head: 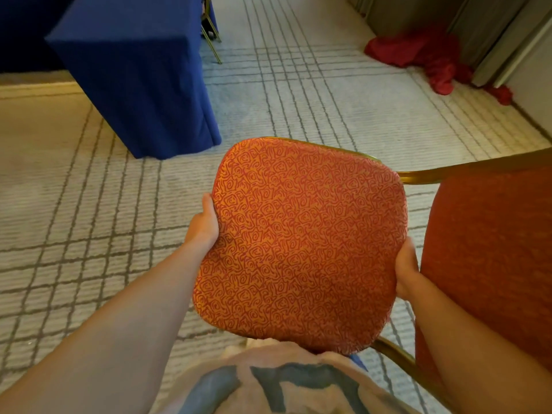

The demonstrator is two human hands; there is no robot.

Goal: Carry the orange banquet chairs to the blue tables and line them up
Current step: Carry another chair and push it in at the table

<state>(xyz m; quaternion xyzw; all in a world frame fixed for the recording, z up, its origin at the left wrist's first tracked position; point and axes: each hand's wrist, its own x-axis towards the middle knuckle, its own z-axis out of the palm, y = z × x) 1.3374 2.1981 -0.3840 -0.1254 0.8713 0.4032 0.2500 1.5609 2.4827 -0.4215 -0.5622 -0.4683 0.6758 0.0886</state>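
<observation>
Head view: left hand (206, 224) and right hand (405, 271) grip opposite seat edges of the orange patterned gold-framed banquet chair (301, 243), mid-carry. Next, probably: set it beside the blue-draped table (134, 85) at eleven o'clock.

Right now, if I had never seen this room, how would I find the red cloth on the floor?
Follow the pale striped carpet to the far right, where it meets the beige wall panels. The red cloth lies crumpled in a heap at their foot. It is plain and rumpled, unlike the smooth blue table cover or the swirly orange banquet chair.
</observation>
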